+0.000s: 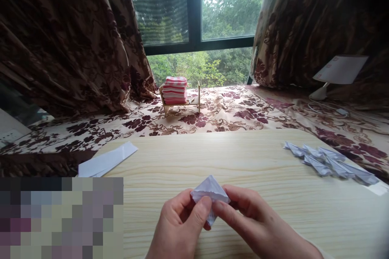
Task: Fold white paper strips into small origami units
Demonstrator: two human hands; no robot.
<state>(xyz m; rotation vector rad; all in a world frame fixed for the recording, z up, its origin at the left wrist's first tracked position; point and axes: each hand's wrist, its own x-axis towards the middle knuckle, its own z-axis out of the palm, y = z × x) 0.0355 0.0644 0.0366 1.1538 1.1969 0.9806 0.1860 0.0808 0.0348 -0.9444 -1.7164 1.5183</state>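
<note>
A small piece of folded white paper [211,186] is held between both hands above the near middle of the table. Its top comes to a point, and a crease or torn edge runs across it. My left hand [182,222] pinches its left side, with the thumb pressed on the front. From the right, my right hand [246,214] grips it between thumb and fingers. The paper's lower tip shows below the thumbs; the fingers behind it are mostly hidden.
Flat white paper strips [107,160] lie at the table's left edge. Several folded white paper pieces [330,162] sit in overlapping rows at the right of the wooden table [212,151]. Beyond are a small stand with folded striped cloths [174,90] and a lamp [340,71] with its cord.
</note>
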